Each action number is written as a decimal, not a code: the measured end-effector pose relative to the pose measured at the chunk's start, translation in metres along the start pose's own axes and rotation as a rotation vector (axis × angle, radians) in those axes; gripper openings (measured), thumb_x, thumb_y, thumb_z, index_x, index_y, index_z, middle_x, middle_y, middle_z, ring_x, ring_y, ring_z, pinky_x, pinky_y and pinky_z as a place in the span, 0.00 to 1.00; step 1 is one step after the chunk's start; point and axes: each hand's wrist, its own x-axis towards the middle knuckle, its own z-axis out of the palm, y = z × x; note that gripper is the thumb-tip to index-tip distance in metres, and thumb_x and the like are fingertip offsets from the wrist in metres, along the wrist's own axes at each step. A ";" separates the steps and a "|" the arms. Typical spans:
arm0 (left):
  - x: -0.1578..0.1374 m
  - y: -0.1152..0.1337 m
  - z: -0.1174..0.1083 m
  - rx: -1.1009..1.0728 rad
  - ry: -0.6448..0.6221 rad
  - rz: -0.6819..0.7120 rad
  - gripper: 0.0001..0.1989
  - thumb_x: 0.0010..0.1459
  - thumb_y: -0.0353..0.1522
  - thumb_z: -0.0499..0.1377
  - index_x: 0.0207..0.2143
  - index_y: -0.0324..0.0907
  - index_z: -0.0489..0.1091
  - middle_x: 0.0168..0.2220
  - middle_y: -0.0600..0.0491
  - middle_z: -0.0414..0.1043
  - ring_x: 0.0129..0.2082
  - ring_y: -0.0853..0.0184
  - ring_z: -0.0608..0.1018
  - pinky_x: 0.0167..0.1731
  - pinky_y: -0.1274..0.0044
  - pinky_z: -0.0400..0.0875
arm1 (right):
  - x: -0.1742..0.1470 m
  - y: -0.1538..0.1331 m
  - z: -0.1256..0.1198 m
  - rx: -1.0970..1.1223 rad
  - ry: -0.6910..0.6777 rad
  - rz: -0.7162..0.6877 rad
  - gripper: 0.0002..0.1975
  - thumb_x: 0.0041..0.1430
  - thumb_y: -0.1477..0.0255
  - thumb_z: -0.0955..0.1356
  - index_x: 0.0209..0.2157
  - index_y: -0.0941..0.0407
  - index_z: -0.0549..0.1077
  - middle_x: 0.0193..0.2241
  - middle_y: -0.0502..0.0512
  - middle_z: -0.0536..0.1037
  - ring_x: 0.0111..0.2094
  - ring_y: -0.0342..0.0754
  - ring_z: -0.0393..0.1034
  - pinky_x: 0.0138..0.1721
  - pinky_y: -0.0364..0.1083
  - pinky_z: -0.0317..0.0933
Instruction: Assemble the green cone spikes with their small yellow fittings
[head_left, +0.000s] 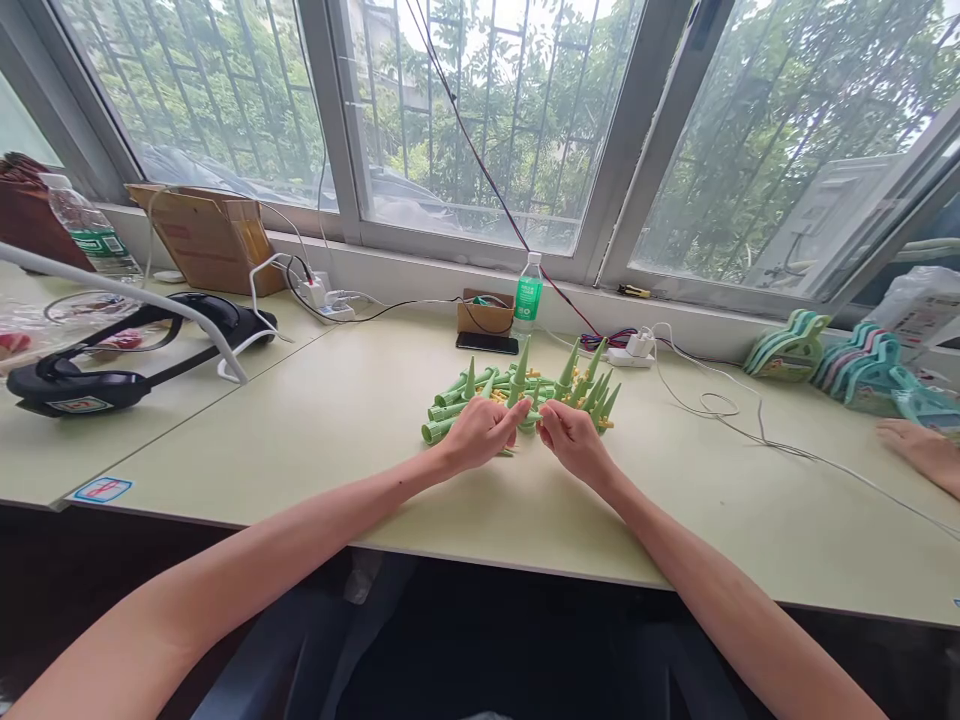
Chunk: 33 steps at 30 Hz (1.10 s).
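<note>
My left hand (482, 432) is closed, its thumb and fingers around a small pale green plastic piece (533, 416) in front of me. Opposite it, my right hand (574, 440) pinches the other end of that piece, and the two hands almost meet. The piece's exact shape is mostly hidden by my fingers. Just beyond the hands lies a cluster of similar green plastic parts: pointed cones (568, 372) stand upright or lean, and ribbed tubes (441, 428) lie on their sides at the left. Small yellow parts (609, 423) show among them.
Behind the cluster are a phone (486, 344), a small cardboard box (480, 318) and a water bottle (528, 292). A black strapped headset (90, 380) lies left. White cables (757, 430) cross the table (315, 450) at right, near stacked plastic hangers (787, 347) and another person's hand (922, 452).
</note>
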 end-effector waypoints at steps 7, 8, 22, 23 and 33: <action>0.001 -0.005 -0.001 -0.083 -0.012 0.029 0.36 0.66 0.53 0.46 0.19 0.37 0.74 0.17 0.53 0.73 0.17 0.71 0.74 0.23 0.78 0.66 | 0.000 -0.001 0.000 -0.025 0.016 -0.006 0.23 0.70 0.55 0.58 0.24 0.54 0.59 0.21 0.47 0.61 0.22 0.42 0.55 0.25 0.42 0.54; 0.000 -0.004 -0.001 -0.102 -0.014 0.038 0.35 0.66 0.53 0.47 0.19 0.37 0.74 0.18 0.53 0.73 0.17 0.71 0.74 0.23 0.78 0.66 | 0.000 -0.002 0.000 -0.031 0.019 -0.006 0.23 0.70 0.54 0.58 0.24 0.54 0.59 0.21 0.47 0.61 0.22 0.42 0.55 0.25 0.42 0.53; -0.003 0.003 -0.004 -0.135 -0.027 0.058 0.31 0.66 0.50 0.50 0.20 0.38 0.73 0.09 0.59 0.58 0.13 0.73 0.65 0.22 0.78 0.63 | 0.000 -0.004 0.001 -0.056 0.040 -0.028 0.24 0.71 0.55 0.57 0.23 0.54 0.58 0.19 0.46 0.61 0.21 0.41 0.55 0.25 0.43 0.52; -0.003 0.004 -0.004 -0.126 -0.028 0.061 0.31 0.66 0.50 0.50 0.20 0.38 0.73 0.09 0.59 0.58 0.14 0.74 0.64 0.22 0.78 0.63 | 0.000 -0.004 0.001 -0.057 0.044 -0.029 0.25 0.71 0.55 0.57 0.22 0.54 0.58 0.19 0.46 0.61 0.21 0.41 0.55 0.25 0.43 0.52; -0.004 0.005 -0.004 -0.082 -0.014 0.074 0.30 0.64 0.51 0.52 0.19 0.38 0.67 0.12 0.60 0.54 0.14 0.76 0.58 0.17 0.79 0.51 | 0.001 -0.003 0.002 0.006 0.055 0.018 0.26 0.69 0.50 0.57 0.22 0.53 0.57 0.18 0.46 0.59 0.19 0.41 0.53 0.22 0.43 0.50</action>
